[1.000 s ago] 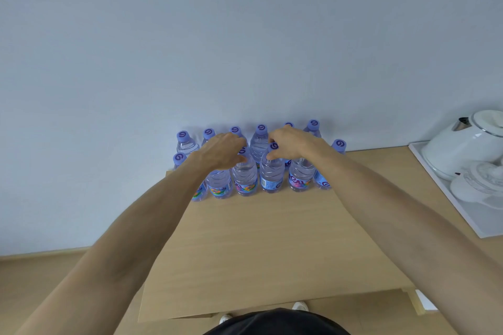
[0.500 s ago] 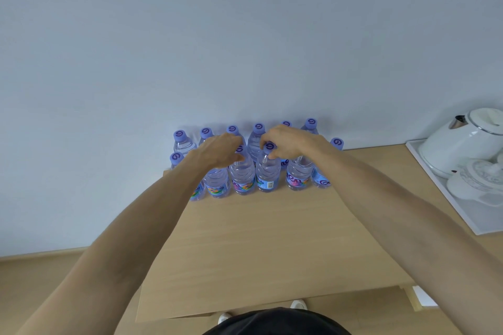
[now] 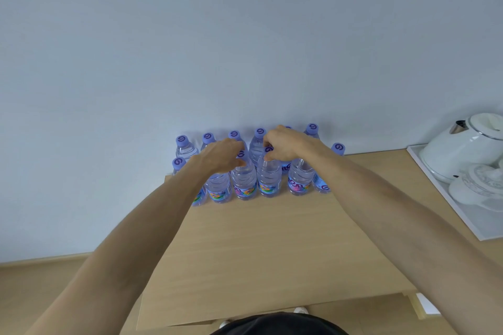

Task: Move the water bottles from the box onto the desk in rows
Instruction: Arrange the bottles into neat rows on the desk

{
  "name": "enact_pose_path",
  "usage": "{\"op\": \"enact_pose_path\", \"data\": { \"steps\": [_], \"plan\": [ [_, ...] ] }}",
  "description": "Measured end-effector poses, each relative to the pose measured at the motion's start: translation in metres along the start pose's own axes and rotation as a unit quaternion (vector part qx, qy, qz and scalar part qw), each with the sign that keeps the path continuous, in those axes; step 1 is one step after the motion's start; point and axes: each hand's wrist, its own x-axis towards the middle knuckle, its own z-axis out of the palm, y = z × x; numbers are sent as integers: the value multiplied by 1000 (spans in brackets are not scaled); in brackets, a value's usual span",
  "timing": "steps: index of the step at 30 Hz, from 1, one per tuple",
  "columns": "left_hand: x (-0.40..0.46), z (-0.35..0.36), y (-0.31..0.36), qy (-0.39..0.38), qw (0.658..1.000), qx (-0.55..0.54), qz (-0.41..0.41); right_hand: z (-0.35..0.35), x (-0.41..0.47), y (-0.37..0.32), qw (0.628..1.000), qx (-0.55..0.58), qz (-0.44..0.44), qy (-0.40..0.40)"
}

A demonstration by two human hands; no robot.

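Several clear water bottles with purple caps and colourful labels stand in two rows at the far edge of the wooden desk (image 3: pixel 272 247), against the wall. My left hand (image 3: pixel 220 156) grips the neck of a front-row bottle (image 3: pixel 244 181), whose cap shows beside my fingers. My right hand (image 3: pixel 290 144) pinches the cap of the neighbouring front-row bottle (image 3: pixel 269 181). Both bottles stand upright on the desk, close together. My hands hide part of the back row (image 3: pixel 257 144). No box is in view.
A white tray (image 3: pixel 451 215) at the right holds a white kettle (image 3: pixel 462 147) and a white teapot (image 3: pixel 481 187). The wall runs directly behind the bottles. The near half of the desk is bare wood. The floor shows at the left.
Both hands stay on the tops of the same two front-row bottles. The two bottles now stand a little closer together.
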Motion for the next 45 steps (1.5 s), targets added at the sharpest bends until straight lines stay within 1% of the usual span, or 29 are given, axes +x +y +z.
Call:
{"op": "enact_pose_path", "data": {
  "steps": [4,16,21,26,30,37,45],
  "plan": [
    [0,0,-1,0,1000,-9,3,0,1,2,1000,-3,-24,2],
    [4,5,-5,4,1000,-23,0,-1,-4,5,999,32,-26,0],
    [4,7,-4,7,1000,-19,-3,-2,-3,5,1000,12,-19,-19],
    [2,8,-3,18,1000,-13,3,-3,-5,3,1000,4,-22,-19],
    [3,9,-1,16,1000,3,-3,0,-6,4,1000,6,-17,-10],
    [4,5,3,18,998,67,2,3,-7,6,1000,4,-13,8],
    [-1,0,2,16,996,83,11,3,-5,6,999,5,-32,8]
  ]
}}
